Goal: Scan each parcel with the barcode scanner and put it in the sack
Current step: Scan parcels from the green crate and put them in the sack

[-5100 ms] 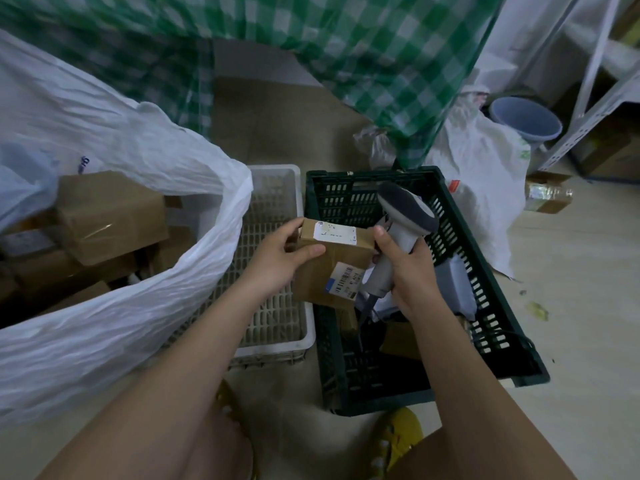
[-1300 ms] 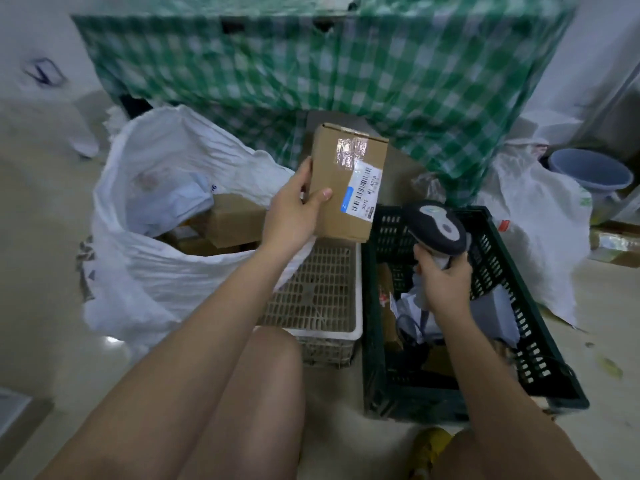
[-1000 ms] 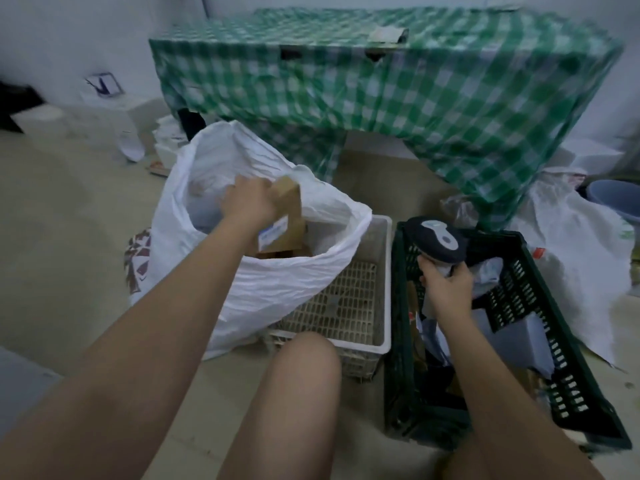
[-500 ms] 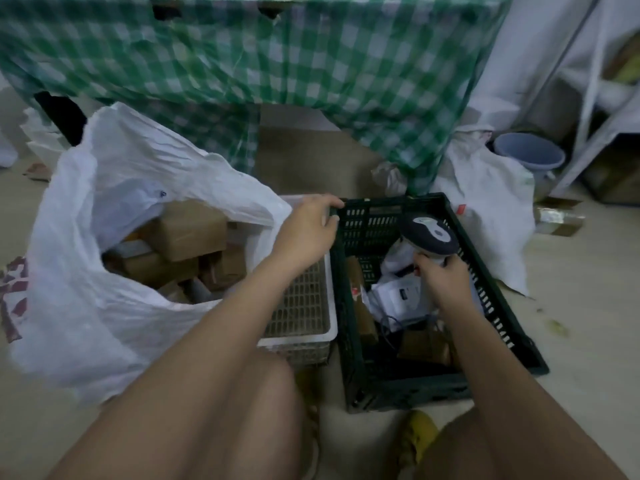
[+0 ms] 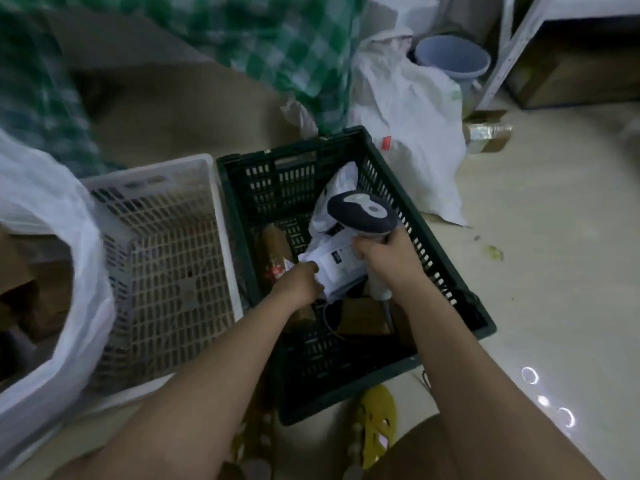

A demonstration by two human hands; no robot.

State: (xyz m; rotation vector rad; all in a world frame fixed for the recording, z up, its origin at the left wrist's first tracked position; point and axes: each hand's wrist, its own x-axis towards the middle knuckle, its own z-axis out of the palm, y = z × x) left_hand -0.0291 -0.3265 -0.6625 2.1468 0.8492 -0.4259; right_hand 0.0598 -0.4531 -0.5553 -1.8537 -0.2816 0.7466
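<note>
Head view: white soft parcel [image 5: 337, 271] lies in dark green crate [image 5: 446, 271], left hand [image 5: 300, 284] pinching its edge, fingertips hidden. Right hand [image 5: 386, 259] grips barcode scanner [image 5: 362, 216], handle mostly covered. Sack [image 5: 52, 237] cut off left, blurred.

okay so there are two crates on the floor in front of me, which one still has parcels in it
The dark green crate, the one on the right where both hands are reaching. It holds white bags and brown boxes. The white crate beside it on the left shows only its bare slotted bottom.
</note>
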